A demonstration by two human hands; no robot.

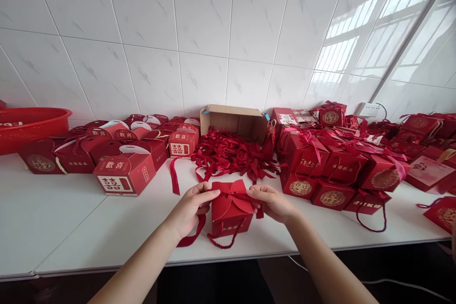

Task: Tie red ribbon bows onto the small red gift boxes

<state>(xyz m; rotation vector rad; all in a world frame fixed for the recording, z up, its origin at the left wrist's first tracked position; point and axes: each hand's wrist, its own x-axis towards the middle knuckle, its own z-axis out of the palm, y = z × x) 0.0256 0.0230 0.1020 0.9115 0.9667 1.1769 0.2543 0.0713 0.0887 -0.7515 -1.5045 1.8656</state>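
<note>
A red gift box (231,221) with curved top flaps and a twisted cord handle (228,246) stands upright near the table's front edge. A dark red ribbon (199,232) crosses over its top and is knotted or looped in the middle. From the left side, my left hand (192,206) pinches the ribbon, whose loose end hangs down onto the table. My right hand (273,203) closes on the ribbon at the box's right side, with a short end hanging below the fingers. Behind the box lies a heap of loose red ribbons (235,154), spilling from a cardboard carton (233,116).
Several red boxes (124,173) stand on the left, beside a red plastic basket (35,126). On the right, ribbon-tied boxes (333,194) are stacked in two layers, with more beyond. A tiled wall (203,23) with a socket (369,109) backs the white table (64,228).
</note>
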